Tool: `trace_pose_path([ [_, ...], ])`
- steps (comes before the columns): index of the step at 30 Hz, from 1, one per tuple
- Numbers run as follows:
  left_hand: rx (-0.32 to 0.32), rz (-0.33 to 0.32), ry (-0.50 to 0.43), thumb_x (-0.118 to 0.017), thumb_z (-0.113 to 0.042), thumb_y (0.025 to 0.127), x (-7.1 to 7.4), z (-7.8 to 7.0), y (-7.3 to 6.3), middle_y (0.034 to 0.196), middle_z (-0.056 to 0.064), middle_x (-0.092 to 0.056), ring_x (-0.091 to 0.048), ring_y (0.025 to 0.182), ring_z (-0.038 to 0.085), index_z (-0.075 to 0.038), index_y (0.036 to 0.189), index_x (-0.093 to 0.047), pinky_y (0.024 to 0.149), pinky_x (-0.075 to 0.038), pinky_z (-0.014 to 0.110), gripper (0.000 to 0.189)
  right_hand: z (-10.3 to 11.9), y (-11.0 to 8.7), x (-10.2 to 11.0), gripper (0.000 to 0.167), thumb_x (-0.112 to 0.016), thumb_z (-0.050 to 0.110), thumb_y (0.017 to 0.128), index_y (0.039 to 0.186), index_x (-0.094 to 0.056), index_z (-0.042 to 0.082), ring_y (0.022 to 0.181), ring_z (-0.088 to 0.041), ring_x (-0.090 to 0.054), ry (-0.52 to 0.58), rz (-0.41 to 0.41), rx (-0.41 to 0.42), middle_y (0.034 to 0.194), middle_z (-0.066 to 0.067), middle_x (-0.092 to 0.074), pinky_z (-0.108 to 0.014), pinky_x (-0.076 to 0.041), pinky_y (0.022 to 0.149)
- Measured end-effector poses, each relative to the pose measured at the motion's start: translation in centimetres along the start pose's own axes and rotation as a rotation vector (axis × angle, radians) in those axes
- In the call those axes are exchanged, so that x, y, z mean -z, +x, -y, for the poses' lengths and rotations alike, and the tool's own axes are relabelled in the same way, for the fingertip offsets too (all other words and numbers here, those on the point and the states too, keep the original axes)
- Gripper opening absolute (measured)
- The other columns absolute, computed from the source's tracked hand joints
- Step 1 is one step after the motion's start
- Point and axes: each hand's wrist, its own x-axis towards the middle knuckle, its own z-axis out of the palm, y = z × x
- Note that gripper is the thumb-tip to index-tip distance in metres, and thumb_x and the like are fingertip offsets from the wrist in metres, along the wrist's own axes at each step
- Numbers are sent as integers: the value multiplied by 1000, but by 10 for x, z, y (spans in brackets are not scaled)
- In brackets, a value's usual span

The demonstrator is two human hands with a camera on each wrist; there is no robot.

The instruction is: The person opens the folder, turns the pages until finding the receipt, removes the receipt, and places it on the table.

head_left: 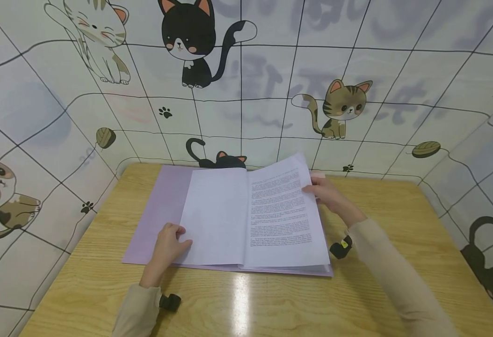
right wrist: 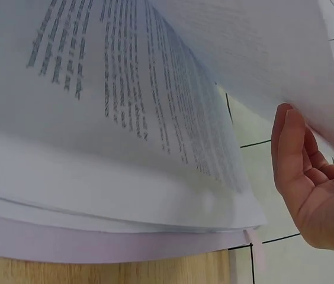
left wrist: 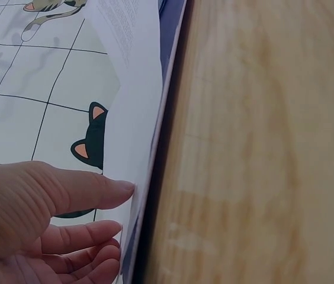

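Observation:
A lilac folder (head_left: pixel 162 206) lies spread on the table, with bound white sheets in it. On its left side is a blank page (head_left: pixel 214 215); on the right, a page of printed text (head_left: pixel 280 210) has its outer edge raised. My right hand (head_left: pixel 324 192) pinches that edge near the upper corner between thumb and fingers. The right wrist view shows the lifted sheet (right wrist: pixel 273 53) in my right hand (right wrist: pixel 309 171), with more print on the page below. My left hand (head_left: pixel 168 243) rests at the blank page's left edge. In the left wrist view, my left hand (left wrist: pixel 54 219) touches the paper with its thumb.
The wooden table (head_left: pixel 381 196) extends around the folder. A wall covering with cartoon cats (head_left: pixel 192 42) rises behind and at both sides. Small black wrist devices sit at the left cuff (head_left: pixel 170 303) and the right cuff (head_left: pixel 341 247). A pale pink tab (right wrist: pixel 254 248) sticks out beyond the sheets.

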Motion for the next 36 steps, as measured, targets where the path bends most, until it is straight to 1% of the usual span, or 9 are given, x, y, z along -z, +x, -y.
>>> trace_pose_path([
  [4, 2, 3, -3, -75, -3, 71, 0, 0, 0, 87, 18, -53, -49, 76, 26, 12, 91, -62, 71, -46, 40, 28, 3, -5, -2, 41, -49, 13, 94, 131, -44, -3, 93, -26, -61, 1, 17, 5, 120, -23, -55, -35, -51, 74],
  [8, 8, 8, -3, -74, -3, 71, 1, 0, 0, 87, 18, -53, -48, 76, 26, 12, 91, -62, 71, -46, 40, 28, 6, -10, -3, 38, -48, 13, 94, 129, -46, -4, 94, -27, -62, 17, 55, 27, 119, -23, -56, -37, -51, 75],
  [11, 10, 12, -4, -74, -3, 72, 1, 0, 0, 87, 18, -53, -49, 76, 26, 12, 92, -62, 71, -46, 41, 28, 10, -13, -5, 39, -47, 12, 94, 130, -45, -4, 95, -25, -62, 49, 75, 46, 120, -22, -56, -37, -51, 77],
  [14, 9, 12, -9, -74, -3, 72, 1, 0, 0, 87, 18, -53, -49, 77, 26, 13, 91, -62, 72, -46, 41, 28, 14, -16, -8, 41, -47, 12, 94, 132, -43, -5, 94, -22, -62, 95, 78, 60, 120, -22, -56, -36, -52, 77],
  [18, 4, 6, -12, -74, -3, 71, 1, -1, 0, 87, 18, -53, -49, 77, 26, 13, 91, -62, 72, -47, 42, 28, 23, -19, -13, 43, -48, 11, 94, 133, -41, -7, 90, -18, -63, 149, 85, 80, 117, -18, -58, -33, -52, 75],
  [23, 1, 3, -5, -74, -3, 72, 1, -2, -1, 87, 18, -52, -49, 76, 26, 13, 91, -62, 72, -46, 41, 28, 36, -21, -21, 41, -47, 8, 94, 131, -42, -9, 87, -17, -63, 189, 97, 102, 110, -13, -60, -32, -52, 74],
  [29, 0, 10, 6, -74, -4, 72, 2, -3, -2, 86, 17, -51, -48, 75, 26, 13, 92, -62, 70, -45, 40, 29, 48, -22, -30, 40, -48, 8, 94, 129, -43, -8, 87, -18, -63, 237, 114, 112, 107, -9, -61, -31, -52, 75],
  [36, -14, 3, -29, -72, -7, 76, 2, -4, -3, 84, 17, -52, -47, 76, 26, 12, 93, -61, 71, -44, 40, 27, 59, -20, -38, 39, -47, 5, 93, 129, -44, -8, 85, -17, -63, 298, 152, 139, 102, -7, -63, -30, -51, 74],
])
